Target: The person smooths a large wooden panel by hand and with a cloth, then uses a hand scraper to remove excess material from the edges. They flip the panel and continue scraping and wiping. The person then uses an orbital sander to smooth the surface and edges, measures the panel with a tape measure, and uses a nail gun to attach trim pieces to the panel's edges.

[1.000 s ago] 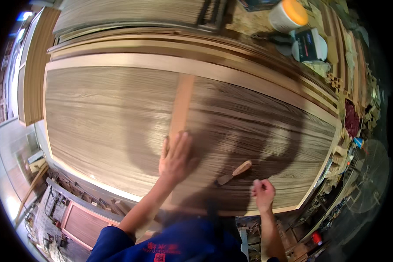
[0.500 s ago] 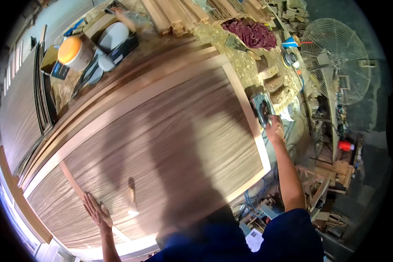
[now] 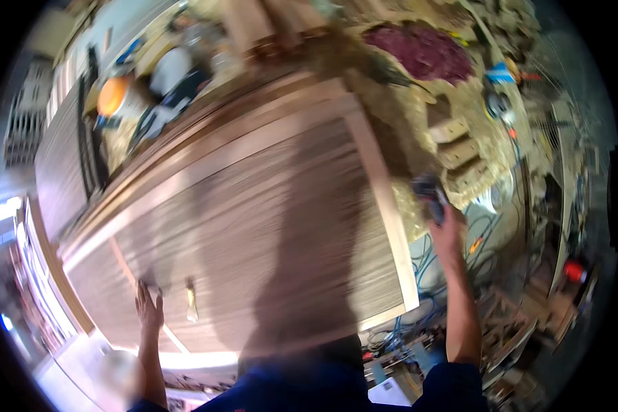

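A wood-grain panel (image 3: 240, 213) with a pale wooden frame lies in front of me. My left hand (image 3: 150, 310) rests flat on its left part, fingers stretched out, beside a narrow pale wooden strip (image 3: 122, 261). Between that hand and the panel's middle lies a small brush (image 3: 191, 302) with pale bristles. Past the right frame edge, my right hand (image 3: 449, 230) is closed round a dark hand-held power tool (image 3: 429, 189). Motion smears the tool, so its exact kind is unclear. It is held beside the panel, over the sawdust-strewn bench (image 3: 408, 151).
Several wooden blocks (image 3: 458, 152) sit beyond the tool, near a round sander (image 3: 497, 105) and a maroon cloth (image 3: 422, 51). An orange-lidded tub (image 3: 120, 97) stands at the back left. Blue hoses (image 3: 426, 264) hang at the right. Stacked boards (image 3: 275, 27) lie behind.
The view has shifted and blurred. My right hand has swung the power tool away from the panel's right edge. My left hand still lies on the panel near the strip.
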A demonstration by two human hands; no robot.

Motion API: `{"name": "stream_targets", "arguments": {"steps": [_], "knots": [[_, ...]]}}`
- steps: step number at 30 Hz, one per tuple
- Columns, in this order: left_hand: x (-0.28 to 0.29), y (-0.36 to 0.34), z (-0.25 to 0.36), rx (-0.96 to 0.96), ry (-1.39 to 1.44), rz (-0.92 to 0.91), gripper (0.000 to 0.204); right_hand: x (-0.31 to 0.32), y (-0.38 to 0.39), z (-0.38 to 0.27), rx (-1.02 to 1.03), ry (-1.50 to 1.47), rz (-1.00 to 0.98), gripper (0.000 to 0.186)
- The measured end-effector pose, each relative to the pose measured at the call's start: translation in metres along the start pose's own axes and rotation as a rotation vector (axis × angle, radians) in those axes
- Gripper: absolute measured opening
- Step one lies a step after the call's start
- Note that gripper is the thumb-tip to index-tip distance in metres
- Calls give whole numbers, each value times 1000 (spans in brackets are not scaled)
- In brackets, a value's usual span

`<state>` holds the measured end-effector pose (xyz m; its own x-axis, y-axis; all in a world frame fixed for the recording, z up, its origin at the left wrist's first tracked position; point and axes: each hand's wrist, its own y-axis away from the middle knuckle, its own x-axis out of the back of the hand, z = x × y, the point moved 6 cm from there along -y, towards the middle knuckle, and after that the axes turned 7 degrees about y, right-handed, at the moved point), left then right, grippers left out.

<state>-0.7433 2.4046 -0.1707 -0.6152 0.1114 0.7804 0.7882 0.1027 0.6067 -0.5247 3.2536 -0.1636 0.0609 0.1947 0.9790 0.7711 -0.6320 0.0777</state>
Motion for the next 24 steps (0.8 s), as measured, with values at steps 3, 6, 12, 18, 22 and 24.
{"name": "stream_targets", "arguments": {"steps": [3,6,12,18,22,24], "knots": [[-2,-2,-8,-160,174,120,79,42,35,25,-188,-294,-12,50],[-21,-3,-28,-179,199,213,95,86,70,-56,-213,-520,-21,62],[-15,-5,-16,-289,330,386,89,60,159,-334,-308,-820,-522,44],[-24,-12,-30,-336,405,373,96,-68,190,-637,-30,-1009,-595,31],[-32,-17,-32,-364,467,406,92,-114,183,-743,-1,-889,-582,31],[-35,-15,-36,-364,487,387,90,-128,184,-768,67,-816,-581,36]]}}
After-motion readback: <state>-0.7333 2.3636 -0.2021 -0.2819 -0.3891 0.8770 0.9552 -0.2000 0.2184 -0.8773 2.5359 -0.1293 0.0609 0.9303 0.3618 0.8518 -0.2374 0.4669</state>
